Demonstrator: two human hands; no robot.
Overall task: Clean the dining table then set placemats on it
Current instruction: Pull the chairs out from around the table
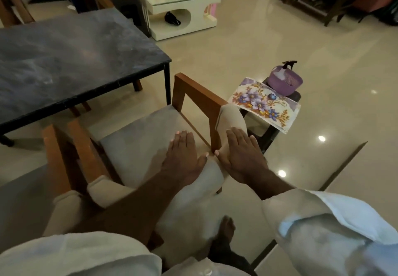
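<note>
Both hands are flat and open, fingers straight and together, holding nothing. The left hand [183, 157] lies palm down on the pale seat cushion of a wooden armchair [200, 94], near the seat's right edge. The right hand [241, 159] rests on the padded right armrest [229, 120] of the same chair, its thumb tip close to the left thumb by the wooden arm post. Rolled white sleeves cover both forearms above the wrists, and a bare foot [226, 228] shows on the floor below the chair.

Just beyond the armrest, a stack of floral placemats [265, 103] with purple flowers lies on a small dark stool [271, 135], overhanging its near edge. Behind the placemats on that stool sits a purple basket [286, 81] with a dark spray bottle [289, 64] standing in it.

To the left of the chair stands the desk [75, 56], a dark marbled top on black legs; its near right corner is close to the chair's front arm. Its surface looks bare in the part that shows. More wooden chairs stand at its far edge.

Farther off on the glossy tiled floor, a cream coffee table [183, 10] carries a basket and an orange bottle.
</note>
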